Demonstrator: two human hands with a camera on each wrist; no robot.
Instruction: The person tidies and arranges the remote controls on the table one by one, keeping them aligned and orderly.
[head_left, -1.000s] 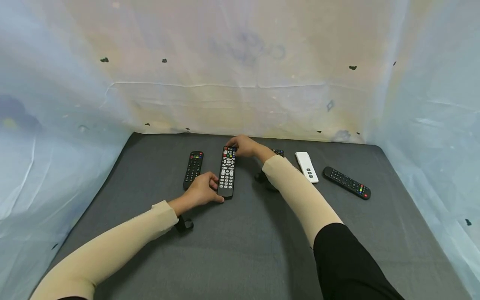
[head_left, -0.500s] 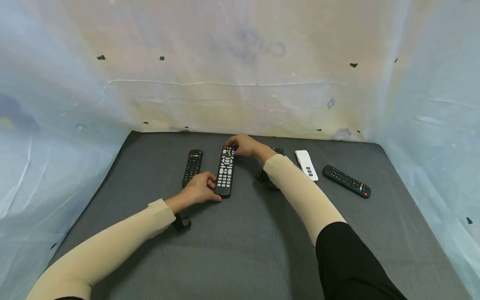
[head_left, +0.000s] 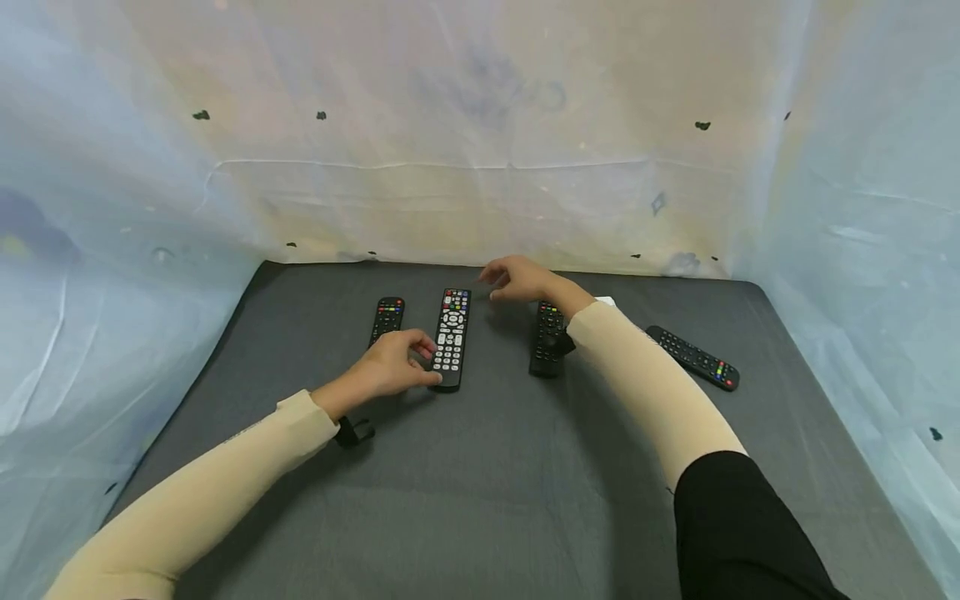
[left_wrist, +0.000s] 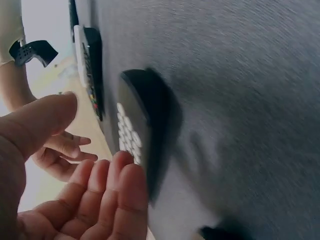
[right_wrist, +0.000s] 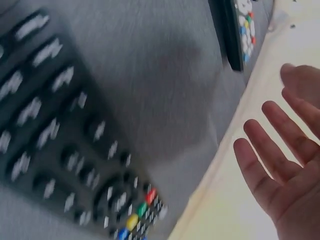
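L hand [head_left: 390, 369] resting at near end of long black remote w/ white keys [head_left: 451, 337], fingertips loosely curled against its lower left edge, thumb beside the bottom corner; touching, not really clamped round it, per left wrist view, where fingers [left_wrist: 112, 192] sit just short of the remote's rounded end. R hand [head_left: 517, 279] hovering just past the far end of same remote, off to its right, fingers spread and relaxed, palm empty, holding nothing; right wrist view confirms open palm [right_wrist: 285, 180] in air. Remote lying flat, keys up, on grey mat [head_left: 480, 483], lengthwise between both hands. Just left of L hand: shorter black remote [head_left: 387, 319], parallel, apart from the long one. Under R forearm: another dark remote [head_left: 547, 337], partly covered by the sleeve. Beyond R arm, further right: angled black remote w/ coloured keys [head_left: 693, 357]; white sliver [head_left: 604, 301] peeking behind the wrist, too hidden to ID. Handling, as a guess: long remote prob. light, rigid plastic, smooth casing so a bit slippery on sides; low profile on the mat makes prying up awkward. Best hold likely across the narrow width nr the middle, thumb one side, fingers other, or one hand per end; avoid pressing keys. Drop risk low, battery cover maybe loose.
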